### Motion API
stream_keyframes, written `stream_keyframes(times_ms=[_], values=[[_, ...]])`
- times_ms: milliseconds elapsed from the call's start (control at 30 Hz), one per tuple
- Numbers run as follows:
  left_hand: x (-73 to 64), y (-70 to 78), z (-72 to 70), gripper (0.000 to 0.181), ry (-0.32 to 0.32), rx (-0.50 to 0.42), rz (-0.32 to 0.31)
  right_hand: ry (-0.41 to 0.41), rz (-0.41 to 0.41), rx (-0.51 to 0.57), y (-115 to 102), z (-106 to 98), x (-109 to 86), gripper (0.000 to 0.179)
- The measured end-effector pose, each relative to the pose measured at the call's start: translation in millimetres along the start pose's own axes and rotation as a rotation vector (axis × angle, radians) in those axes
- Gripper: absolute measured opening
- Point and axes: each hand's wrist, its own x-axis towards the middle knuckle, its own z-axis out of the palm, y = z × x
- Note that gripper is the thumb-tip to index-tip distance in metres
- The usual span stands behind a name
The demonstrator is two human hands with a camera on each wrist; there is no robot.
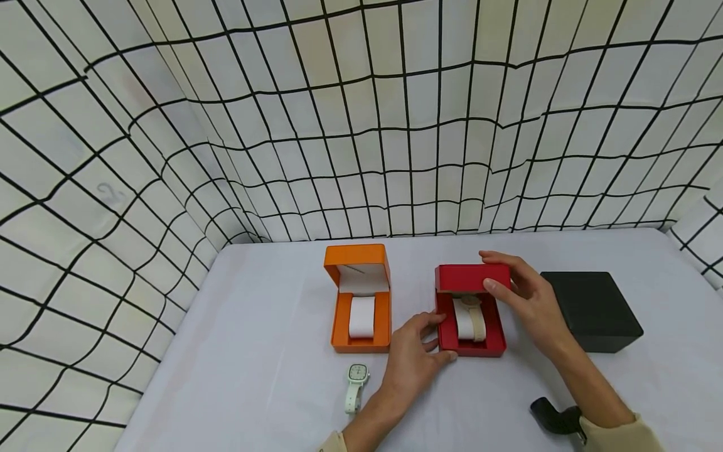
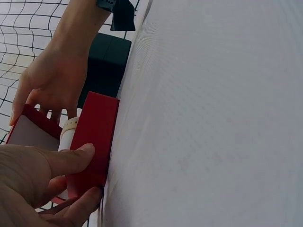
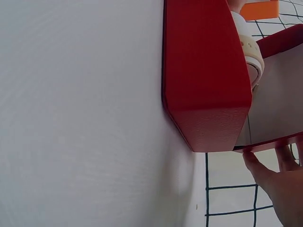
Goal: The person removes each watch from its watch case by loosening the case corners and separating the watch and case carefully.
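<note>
A red watch box (image 1: 496,329) stands on the white table with its lid (image 1: 460,277) partly raised. Inside, a cream-strapped watch (image 1: 478,323) wraps around a white cushion (image 1: 463,320). My left hand (image 1: 409,358) holds the box at its front left corner, thumb on the front wall (image 2: 97,137) and fingers about the left side. On the lid's right end, my right hand (image 1: 533,301) grips the edge between thumb and fingers. The right wrist view shows those fingertips (image 3: 253,161) against the lid's rim.
Left of the red box stands an open orange watch box (image 1: 381,323) with a bare white cushion. A pale green watch (image 1: 354,389) lies in front of it. A closed black box (image 1: 587,304) sits to the right. Black grid netting (image 1: 390,129) over white walls encloses the table.
</note>
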Motion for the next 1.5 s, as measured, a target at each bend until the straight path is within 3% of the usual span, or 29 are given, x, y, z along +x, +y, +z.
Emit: stream_keyframes(times_ms=[233,600,967,1500], values=[[-1.9,0.0,0.2,0.059,-0.001,0.018,-0.005,0.020,-0.009,0.032,-1.1,0.8,3.5,0.048],[-2.8,-0.6,-0.9,0.058,-0.004,0.049,-0.011,0.034,0.053,0.029,-2.9,2.8,9.7,0.045],[0.0,3.8,-3.1,0.050,-0.019,0.008,-0.035,0.040,0.086,-0.035,-5.5,-1.9,14.7,0.046],[0.3,6.6,-1.9,0.050,-0.005,0.029,-0.022,0.039,0.109,-0.058,-9.3,-2.1,19.4,0.048]])
